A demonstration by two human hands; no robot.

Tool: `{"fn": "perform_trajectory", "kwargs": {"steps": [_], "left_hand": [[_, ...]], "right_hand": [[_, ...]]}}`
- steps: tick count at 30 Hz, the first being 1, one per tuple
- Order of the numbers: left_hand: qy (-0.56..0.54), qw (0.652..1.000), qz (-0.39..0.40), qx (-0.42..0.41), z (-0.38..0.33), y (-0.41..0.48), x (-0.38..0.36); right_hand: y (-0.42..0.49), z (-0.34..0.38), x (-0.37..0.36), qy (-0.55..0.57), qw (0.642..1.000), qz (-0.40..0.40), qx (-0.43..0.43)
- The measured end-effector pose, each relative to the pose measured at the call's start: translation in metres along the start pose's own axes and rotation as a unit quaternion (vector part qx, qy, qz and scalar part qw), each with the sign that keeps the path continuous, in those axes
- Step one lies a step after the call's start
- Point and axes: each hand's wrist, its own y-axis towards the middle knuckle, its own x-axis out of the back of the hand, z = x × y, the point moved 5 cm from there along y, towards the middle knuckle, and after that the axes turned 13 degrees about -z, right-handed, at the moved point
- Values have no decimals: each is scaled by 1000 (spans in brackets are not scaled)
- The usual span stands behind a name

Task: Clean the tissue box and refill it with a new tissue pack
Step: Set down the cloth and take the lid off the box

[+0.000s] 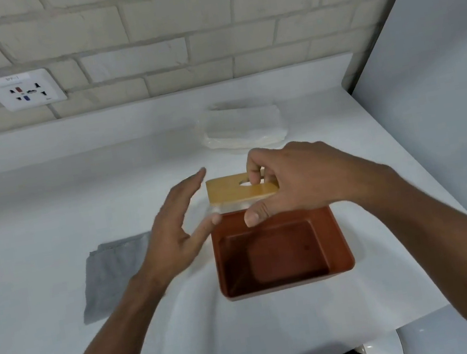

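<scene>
A brown tissue box [340, 239] stands open and empty on the white counter, near the right edge. Just behind it, my right hand [297, 182] grips the wooden lid [228, 191], a finger poking through its oval slot; the lid is tilted and lifted over the box's far rim. My left hand [179, 231] hovers open to the left of the box, fingers spread, touching nothing I can see. A clear-wrapped tissue pack [241, 128] lies farther back on the counter.
A folded grey cloth [113, 275] lies left of the box. A wall socket [24, 90] sits on the brick wall behind. The counter [47, 206] ends at the right, beside a grey panel [440, 82].
</scene>
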Motion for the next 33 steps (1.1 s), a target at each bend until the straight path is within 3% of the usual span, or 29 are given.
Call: {"fn": "perform_trajectory", "kwargs": {"steps": [4,7,10,15,19,23,27,33], "left_hand": [[48,994,-64,-70,-7,31,3],[66,991,-110,-34,-1,39,2],[51,988,-139,36,9,45,2],[-34,987,-77,140,32,50,-6],[-98,971,-47,213,54,47,-17],[-114,954,-40,276,68,45,-30],[-51,943,-5,330,82,43,-43],[110,926,52,358,96,41,-56]], "right_hand": [[16,-7,4,15,1000,13,1],[23,-18,11,28,1000,4,-3],[24,-40,22,74,995,-53,-34],[9,-98,18,180,953,-190,-156],[-2,-138,-18,347,877,-201,-265],[-1,-155,-51,399,838,-215,-304],[4,-167,-74,403,820,-222,-341],[10,-175,-104,373,834,-161,-372]]}}
